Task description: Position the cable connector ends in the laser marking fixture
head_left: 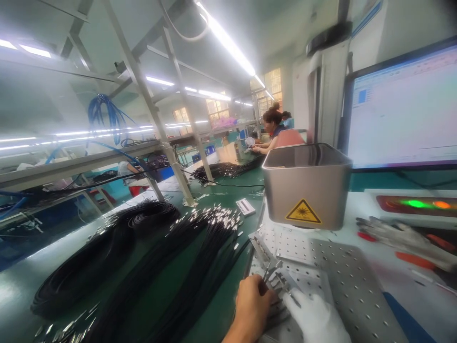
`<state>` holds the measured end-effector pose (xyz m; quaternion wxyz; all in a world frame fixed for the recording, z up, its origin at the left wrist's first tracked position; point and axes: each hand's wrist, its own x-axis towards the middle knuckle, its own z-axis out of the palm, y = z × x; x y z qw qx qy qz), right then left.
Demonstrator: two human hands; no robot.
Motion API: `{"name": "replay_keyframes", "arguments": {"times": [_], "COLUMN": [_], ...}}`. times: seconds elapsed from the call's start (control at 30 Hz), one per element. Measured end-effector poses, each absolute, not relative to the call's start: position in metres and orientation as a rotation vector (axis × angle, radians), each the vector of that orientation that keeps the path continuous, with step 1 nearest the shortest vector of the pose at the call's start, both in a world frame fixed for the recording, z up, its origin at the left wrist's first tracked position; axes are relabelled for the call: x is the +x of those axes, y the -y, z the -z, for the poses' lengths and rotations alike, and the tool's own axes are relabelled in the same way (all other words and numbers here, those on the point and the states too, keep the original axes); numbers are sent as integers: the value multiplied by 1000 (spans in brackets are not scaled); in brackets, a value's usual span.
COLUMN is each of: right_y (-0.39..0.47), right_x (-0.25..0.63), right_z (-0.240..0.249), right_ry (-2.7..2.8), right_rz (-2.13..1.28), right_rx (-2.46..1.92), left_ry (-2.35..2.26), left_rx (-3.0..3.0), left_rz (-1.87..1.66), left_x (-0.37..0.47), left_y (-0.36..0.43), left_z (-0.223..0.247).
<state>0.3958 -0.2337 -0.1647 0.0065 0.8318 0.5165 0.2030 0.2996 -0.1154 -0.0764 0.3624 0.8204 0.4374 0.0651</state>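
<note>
Your left hand (252,305) is bare and sits low at the edge of the view, with its fingers curled over a small bunch of metal cable ends (276,281). Your right hand (316,319) wears a white glove and rests just beside it, its fingertips touching the same bunch. The left grip looks pressed together around the ends. I cannot tell if the right grip is pinching one or only steadying them (the glove hides the fingertips).

The ends lie on the metal plate with holes (342,281), close to you and in front of the grey box with the yellow warning sign (307,186). To the left, long black cables (193,257) with shiny tips spread over the green bench (21,281). A coiled bundle of black cable (89,267) lies further left.

It looks like you are lining up the metal ends on the plate, so this is the sorting and placing step. The next move likely needs a gentle touch: keep the tips side by side, flat and pointing the same way, and hold the cables so they do not slide off.

A screen (403,105) stands at the right, and pliers with red handles (403,243) lie below it. Another person (273,131) works far down the bench.
</note>
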Motion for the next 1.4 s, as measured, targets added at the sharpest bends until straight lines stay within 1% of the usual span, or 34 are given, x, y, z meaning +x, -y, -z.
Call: {"name": "replay_keyframes", "arguments": {"times": [0.2, 0.5, 0.7, 0.77, 0.9, 0.97, 1.1, 1.23, 1.4], "right_y": [230, 233, 230, 227, 223, 224, 227, 227, 224], "right_x": [398, 397, 400, 405, 410, 409, 405, 404, 401], "right_z": [177, 164, 169, 169, 163, 159, 155, 152, 150], "right_ry": [-1626, -1628, -1660, -1673, -1716, -1728, -1709, -1708, -1685], "right_rz": [-607, -750, -563, -511, -276, -244, -313, -351, -334], "right_rx": [2708, 2561, 2538, 2556, 2630, 2646, 2651, 2653, 2674], "left_ry": [-1186, -1163, -1114, -1116, -1121, -1120, -1095, -1006, -916], "left_rx": [2183, 2162, 2116, 2091, 2110, 2121, 2167, 2151, 1899], "left_rz": [-39, -48, -57, -25, 56, 79, 12, -187, -298], "left_x": [303, 304, 306, 307, 311, 312, 308, 300, 294], "left_y": [120, 112, 109, 107, 102, 102, 104, 104, 100], "left_z": [68, 80, 78, 78, 80, 80, 76, 73, 79]}}
